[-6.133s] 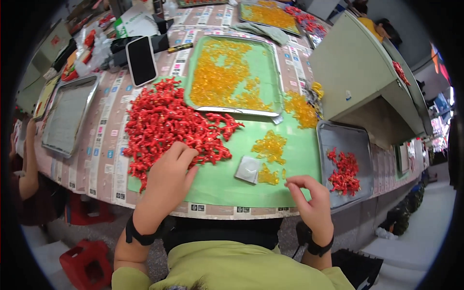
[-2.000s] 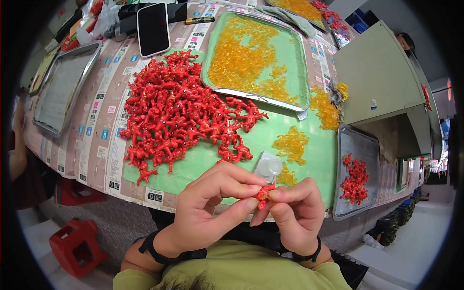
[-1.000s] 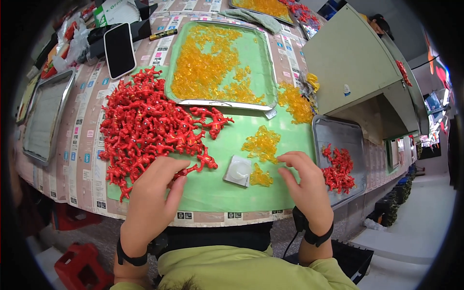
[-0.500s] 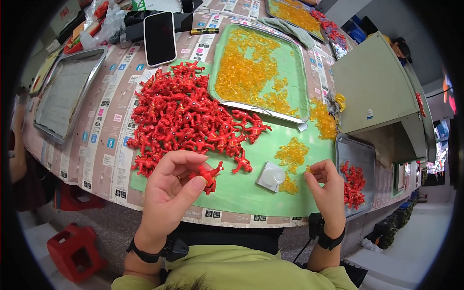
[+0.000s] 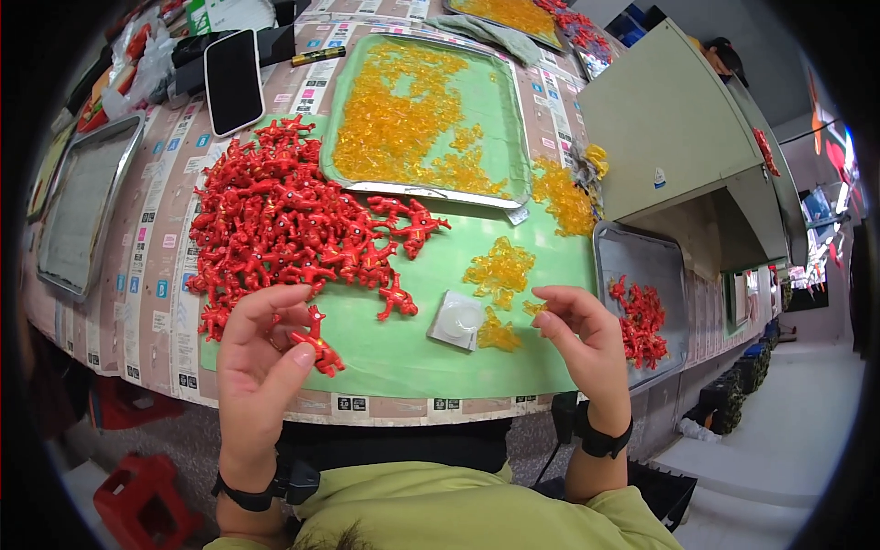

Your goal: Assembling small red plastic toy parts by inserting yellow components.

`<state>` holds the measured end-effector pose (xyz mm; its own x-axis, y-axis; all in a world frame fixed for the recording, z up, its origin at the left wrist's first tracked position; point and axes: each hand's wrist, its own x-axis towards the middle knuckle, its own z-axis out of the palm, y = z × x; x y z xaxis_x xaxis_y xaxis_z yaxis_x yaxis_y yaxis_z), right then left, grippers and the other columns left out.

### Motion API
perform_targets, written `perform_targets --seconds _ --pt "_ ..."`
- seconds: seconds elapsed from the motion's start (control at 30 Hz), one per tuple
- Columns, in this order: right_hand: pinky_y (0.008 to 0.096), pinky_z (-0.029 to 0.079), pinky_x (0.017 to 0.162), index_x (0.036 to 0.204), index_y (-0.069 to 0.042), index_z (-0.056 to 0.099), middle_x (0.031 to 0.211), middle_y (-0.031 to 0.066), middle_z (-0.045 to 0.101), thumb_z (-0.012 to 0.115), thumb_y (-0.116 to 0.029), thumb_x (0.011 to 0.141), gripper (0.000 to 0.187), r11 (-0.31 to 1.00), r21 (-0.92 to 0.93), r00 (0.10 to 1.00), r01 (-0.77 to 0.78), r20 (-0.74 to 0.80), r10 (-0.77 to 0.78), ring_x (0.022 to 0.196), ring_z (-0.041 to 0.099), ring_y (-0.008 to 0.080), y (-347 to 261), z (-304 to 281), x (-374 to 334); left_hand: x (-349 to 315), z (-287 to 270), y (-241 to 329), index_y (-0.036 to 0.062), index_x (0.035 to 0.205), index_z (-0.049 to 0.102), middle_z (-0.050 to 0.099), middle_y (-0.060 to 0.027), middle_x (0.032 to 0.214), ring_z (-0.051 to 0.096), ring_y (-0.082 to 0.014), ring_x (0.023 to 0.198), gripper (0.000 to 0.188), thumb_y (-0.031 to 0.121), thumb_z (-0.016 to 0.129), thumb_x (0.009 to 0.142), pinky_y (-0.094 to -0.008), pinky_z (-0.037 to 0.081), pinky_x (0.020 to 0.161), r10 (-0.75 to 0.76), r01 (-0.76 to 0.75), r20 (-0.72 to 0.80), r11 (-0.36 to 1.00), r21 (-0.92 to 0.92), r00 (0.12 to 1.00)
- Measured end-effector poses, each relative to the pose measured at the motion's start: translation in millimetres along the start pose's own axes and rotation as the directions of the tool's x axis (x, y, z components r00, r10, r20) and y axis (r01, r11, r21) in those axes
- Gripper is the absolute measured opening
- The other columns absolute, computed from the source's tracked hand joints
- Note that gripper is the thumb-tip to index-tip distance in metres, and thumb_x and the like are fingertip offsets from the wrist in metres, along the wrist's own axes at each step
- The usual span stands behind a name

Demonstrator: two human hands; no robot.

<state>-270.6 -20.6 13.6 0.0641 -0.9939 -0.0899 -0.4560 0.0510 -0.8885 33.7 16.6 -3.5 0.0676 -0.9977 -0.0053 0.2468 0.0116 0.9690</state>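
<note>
My left hand (image 5: 249,376) is closed on a small red toy figure (image 5: 319,350), gripped between thumb and fingers just in front of a heap of similar red figures (image 5: 284,215). Between the thumb and index finger of my right hand (image 5: 588,344) is a small clear yellow piece (image 5: 533,309). Loose yellow pieces (image 5: 500,268) lie beside that hand on the green mat (image 5: 403,357). Between the hands sits a squarish white block with a round, clear-looking top (image 5: 458,318). Black bands circle both my wrists.
A metal tray of yellow pieces (image 5: 524,137) stands behind the heap. At right, a grey tray (image 5: 674,275) holds red figures beside a pale green cabinet (image 5: 674,119). A phone (image 5: 234,82) lies back left, near another metal tray (image 5: 82,220).
The whole scene has shifted left in the picture as the head view turned. The red figure in my left hand now leans more to the side. Both hands keep hold of their pieces.
</note>
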Motion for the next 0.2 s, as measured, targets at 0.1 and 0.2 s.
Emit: perform_targets --seconds 0.1,0.2 --pt "0.0229 0.048 0.069 0.109 -0.002 0.06 0.083 0.0043 0.066 0.058 -0.004 0.086 0.022 0.999 0.03 0.999 -0.03 0.014 0.029 0.076 0.062 0.0089 2.7 -4.1 -2.0 3.0 -2.0 0.9 0.0003 0.119 0.051 0.051 -0.0089 0.116 0.05 -0.0133 0.105 0.041 -0.005 0.049 0.079 -0.0269 0.042 0.086 0.091 -0.093 0.033 0.993 0.075 0.995" --pt "0.0244 0.049 0.07 0.114 -0.003 0.058 0.083 0.0065 0.066 0.056 -0.005 0.088 0.027 0.998 -0.029 0.998 -0.053 0.019 0.054 0.076 0.063 0.0099 6.6 -9.9 -4.3 6.9 -16.3 -11.1 0.0009 0.12 0.051 0.051 -0.0086 0.117 0.049 -0.0186 0.111 0.04 -0.001 0.052 0.08 -0.0302 0.041 0.092 0.204 -0.216 0.255 0.976 0.021 0.945"
